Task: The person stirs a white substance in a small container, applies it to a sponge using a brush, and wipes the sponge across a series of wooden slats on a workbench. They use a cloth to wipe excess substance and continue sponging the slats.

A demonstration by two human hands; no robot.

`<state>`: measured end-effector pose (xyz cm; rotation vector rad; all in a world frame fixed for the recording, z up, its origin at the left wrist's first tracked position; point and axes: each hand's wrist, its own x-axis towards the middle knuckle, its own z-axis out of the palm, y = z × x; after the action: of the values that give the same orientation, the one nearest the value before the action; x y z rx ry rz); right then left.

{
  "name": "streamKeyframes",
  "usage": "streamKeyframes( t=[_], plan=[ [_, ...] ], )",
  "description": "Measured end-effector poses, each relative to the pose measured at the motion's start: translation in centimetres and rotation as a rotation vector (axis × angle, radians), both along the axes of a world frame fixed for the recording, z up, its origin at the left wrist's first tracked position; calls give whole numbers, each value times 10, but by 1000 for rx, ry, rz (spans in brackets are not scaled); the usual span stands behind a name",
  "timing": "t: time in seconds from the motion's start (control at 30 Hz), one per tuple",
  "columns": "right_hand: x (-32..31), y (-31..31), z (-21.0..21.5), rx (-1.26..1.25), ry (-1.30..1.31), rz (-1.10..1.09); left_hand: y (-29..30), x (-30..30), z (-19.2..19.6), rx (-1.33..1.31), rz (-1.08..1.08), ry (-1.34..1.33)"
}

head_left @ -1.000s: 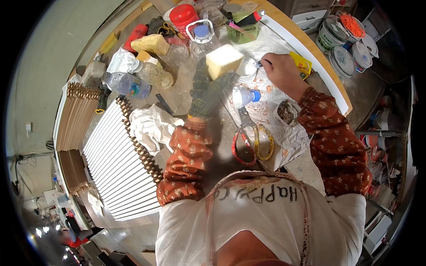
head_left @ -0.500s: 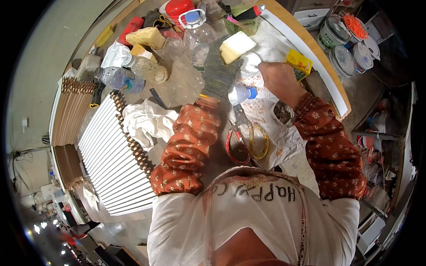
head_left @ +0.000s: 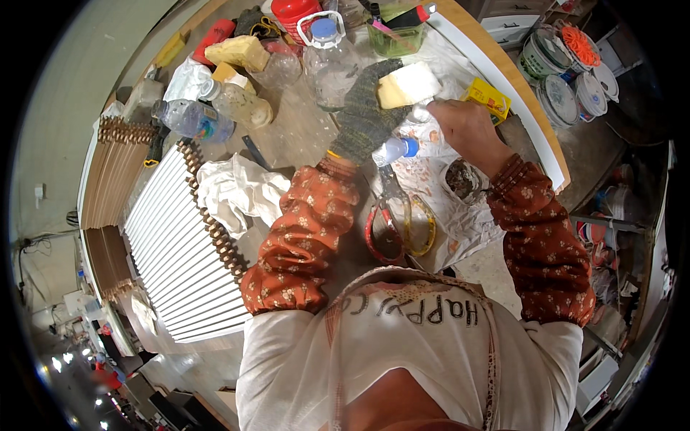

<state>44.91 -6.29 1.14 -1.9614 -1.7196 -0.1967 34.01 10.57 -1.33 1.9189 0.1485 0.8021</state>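
A dark knitted glove covers my left hand (head_left: 366, 104), which is closed on a pale sponge block (head_left: 408, 85), white on one side and yellowish on the other. Just right of the sponge, my bare right hand (head_left: 467, 129) has its fingers curled together over something whitish; whether it grips it is hidden. Below my left hand lies a small clear bottle with a blue cap (head_left: 395, 149). Scissors with red and yellow handles (head_left: 395, 215) rest nearer to me on a stained white cloth (head_left: 453, 230). By my right wrist is a round pot with dark, crusted contents (head_left: 463, 179).
A large clear jug (head_left: 330, 65), smaller bottles (head_left: 194, 121) and a yellow sponge (head_left: 237, 52) crowd the far left. A yellow box (head_left: 489, 99) and green basket (head_left: 395, 34) stand beyond my hands. Stacked white-edged boards (head_left: 183, 251) and a crumpled cloth (head_left: 241, 190) lie left.
The sponge in my left hand has shifted right and slightly nearer, and turned. My right hand has moved slightly right, and the white round container beside it is now mostly hidden.
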Motion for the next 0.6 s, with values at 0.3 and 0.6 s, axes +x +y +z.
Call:
streamKeyframes(
  t=[0.3, 0.6],
  plan=[
    [-9, 9, -14, 47, 174, -181, -12, 3, 6, 48, 18, -18],
    [0, -5, -13, -27, 710, -323, -20, 0, 0, -86, -58, 7]
  ],
)
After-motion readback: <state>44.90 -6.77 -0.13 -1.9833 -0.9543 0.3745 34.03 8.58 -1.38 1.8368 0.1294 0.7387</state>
